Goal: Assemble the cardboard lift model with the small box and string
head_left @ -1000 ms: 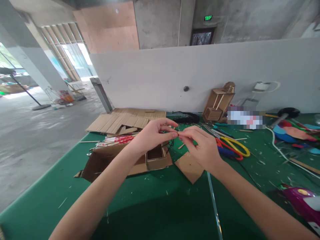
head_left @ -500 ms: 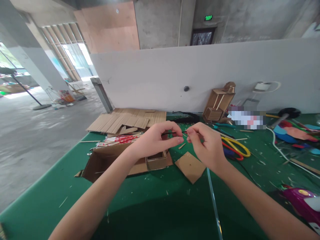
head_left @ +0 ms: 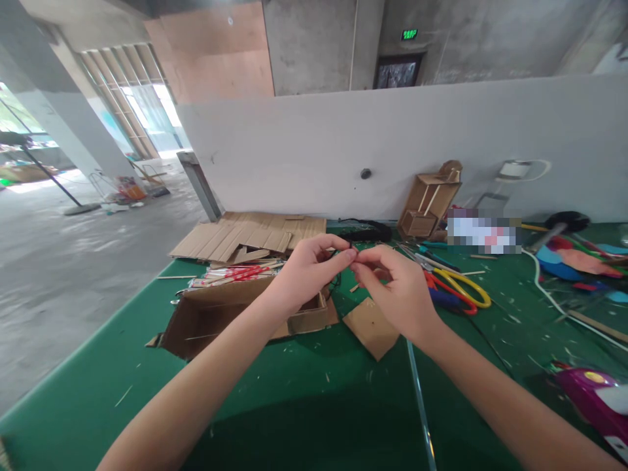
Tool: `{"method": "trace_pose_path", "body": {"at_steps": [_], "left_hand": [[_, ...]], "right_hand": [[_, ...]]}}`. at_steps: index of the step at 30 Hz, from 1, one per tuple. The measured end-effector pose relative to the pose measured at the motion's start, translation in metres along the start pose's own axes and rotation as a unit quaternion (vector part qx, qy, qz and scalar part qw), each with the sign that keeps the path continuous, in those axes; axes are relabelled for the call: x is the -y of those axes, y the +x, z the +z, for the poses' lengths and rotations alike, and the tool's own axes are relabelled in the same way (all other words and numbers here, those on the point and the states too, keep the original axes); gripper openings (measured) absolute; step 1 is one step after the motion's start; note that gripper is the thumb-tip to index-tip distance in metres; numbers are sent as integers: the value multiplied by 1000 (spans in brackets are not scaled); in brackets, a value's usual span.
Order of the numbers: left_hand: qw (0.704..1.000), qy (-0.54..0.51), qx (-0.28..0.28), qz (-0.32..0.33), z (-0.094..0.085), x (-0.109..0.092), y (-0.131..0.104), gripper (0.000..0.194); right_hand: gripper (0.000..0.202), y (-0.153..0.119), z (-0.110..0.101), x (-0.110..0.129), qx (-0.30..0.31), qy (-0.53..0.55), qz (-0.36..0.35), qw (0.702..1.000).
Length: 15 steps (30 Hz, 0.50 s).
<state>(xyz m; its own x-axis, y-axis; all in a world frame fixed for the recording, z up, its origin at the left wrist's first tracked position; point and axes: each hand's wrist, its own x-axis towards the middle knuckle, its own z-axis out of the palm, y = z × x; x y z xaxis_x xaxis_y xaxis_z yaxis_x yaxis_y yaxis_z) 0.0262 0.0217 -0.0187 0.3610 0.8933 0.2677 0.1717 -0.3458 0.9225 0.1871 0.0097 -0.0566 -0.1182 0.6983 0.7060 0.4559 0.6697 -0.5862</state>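
Observation:
My left hand (head_left: 318,268) and my right hand (head_left: 392,284) meet fingertip to fingertip above the green table, each in a pinch. A thin black cord (head_left: 336,280) shows in part below my left fingers; where it runs between the fingertips is mostly hidden. Under my left wrist lies an open cardboard box (head_left: 201,317) with a small compartment at its right end. Below my right hand is a square piece of cardboard (head_left: 370,330) with a small hole in it.
Flat cardboard sheets (head_left: 255,229) and red-and-white wrapped sticks (head_left: 245,271) lie at the back left. Yellow-handled scissors (head_left: 468,288), a clear tube (head_left: 419,399) and a purple tool (head_left: 589,396) are to the right. A cardboard model (head_left: 424,199) leans against the white partition (head_left: 304,150).
My hands have come together, closing the gap where the black cord was stretched between them. The fingertips now touch. The things on the table have not moved.

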Motion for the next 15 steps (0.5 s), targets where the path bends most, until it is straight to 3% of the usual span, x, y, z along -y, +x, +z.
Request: {"method": "trace_pose_path", "body": {"at_steps": [4, 7, 12, 15], "left_hand": [[995, 90, 2, 35, -8, -2, 0, 17], [981, 180, 40, 58, -18, -7, -2, 16], [965, 231, 110, 56, -26, -15, -9, 15], [970, 223, 85, 40, -23, -16, -12, 12]], "right_hand": [[7, 2, -7, -5, 6, -136, -155, 978], [9, 5, -12, -4, 47, -155, -220, 962], [16, 4, -10, 2, 131, -98, -248, 955], [17, -1, -5, 1, 98, -81, -211, 969]]}}
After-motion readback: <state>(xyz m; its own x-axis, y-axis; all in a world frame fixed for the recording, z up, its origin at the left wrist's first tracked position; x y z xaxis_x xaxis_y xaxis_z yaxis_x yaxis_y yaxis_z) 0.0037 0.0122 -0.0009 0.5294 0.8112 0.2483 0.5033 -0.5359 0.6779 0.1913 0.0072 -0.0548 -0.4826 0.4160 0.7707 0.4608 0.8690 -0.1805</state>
